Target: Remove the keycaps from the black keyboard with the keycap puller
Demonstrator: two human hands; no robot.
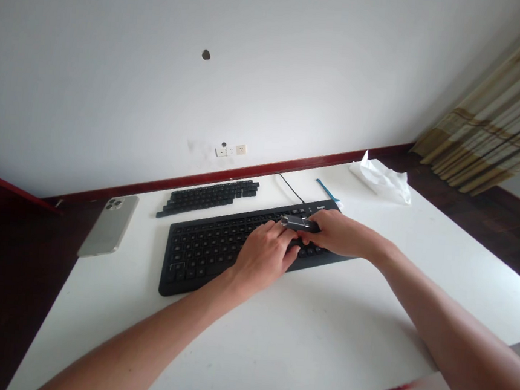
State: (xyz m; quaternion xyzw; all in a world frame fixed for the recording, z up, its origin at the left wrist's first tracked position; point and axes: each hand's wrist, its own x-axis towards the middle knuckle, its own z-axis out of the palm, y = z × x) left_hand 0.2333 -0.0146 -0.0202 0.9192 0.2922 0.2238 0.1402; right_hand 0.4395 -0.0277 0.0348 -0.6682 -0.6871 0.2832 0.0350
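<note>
Black plastic keyboard [199, 262] lay on the white table [274, 342], with a dark tool [300, 224] pinched in the right hand [343, 234] just above its far keys. The left hand [264, 256] sat over the middle keys, fingers [283, 236] curled close together; any grip there could not be told. Loose black keycaps [207, 198] lay in a strip just beyond the keyboard, near a black cable [291, 187] and a blue stick [326, 192]. A silver phone [109, 225] lay leftward, crumpled tissue [384, 180] at the far right.
</note>
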